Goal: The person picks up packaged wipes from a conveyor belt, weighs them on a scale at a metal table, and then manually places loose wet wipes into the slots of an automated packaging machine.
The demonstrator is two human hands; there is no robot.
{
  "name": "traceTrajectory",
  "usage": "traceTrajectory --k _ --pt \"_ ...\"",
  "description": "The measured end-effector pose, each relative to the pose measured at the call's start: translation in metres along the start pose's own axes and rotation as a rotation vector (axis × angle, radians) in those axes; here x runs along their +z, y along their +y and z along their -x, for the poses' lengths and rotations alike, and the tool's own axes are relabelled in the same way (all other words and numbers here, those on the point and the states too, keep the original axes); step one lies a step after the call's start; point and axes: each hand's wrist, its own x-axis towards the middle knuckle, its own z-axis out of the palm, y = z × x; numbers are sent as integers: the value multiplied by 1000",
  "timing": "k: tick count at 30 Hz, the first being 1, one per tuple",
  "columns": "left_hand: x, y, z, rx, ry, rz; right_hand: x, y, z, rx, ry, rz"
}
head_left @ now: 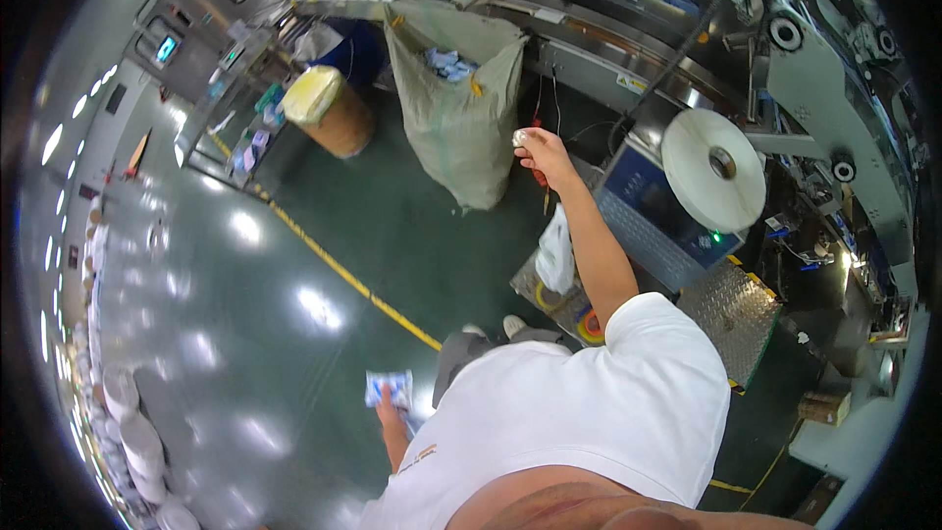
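Gripping one blue-and-white packet (373,389) down below the sack (453,137), the left hand (388,407) has its fingers closed on the edge! Up at the sack's right side, the right hand (545,155) pinches one small shiny piece (519,138), fingers narrow, too tiny to identify. One brown drum (339,123) stands left of the sack, one big white roll (687,172) sits to its right, and two shoes (513,325) show below it.

Machinery (816,103), a white roll (695,182) and a yellow floor line (345,276) show a factory.
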Motion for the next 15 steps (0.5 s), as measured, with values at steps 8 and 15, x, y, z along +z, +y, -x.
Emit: traceTrajectory --k 8,15 --pt "29 91 -139 -283 193 -235 -23 -46 -259 -66 566 284" --pt "168 258 -295 -101 119 -398 -142 -69 -436 -104 715 1086"
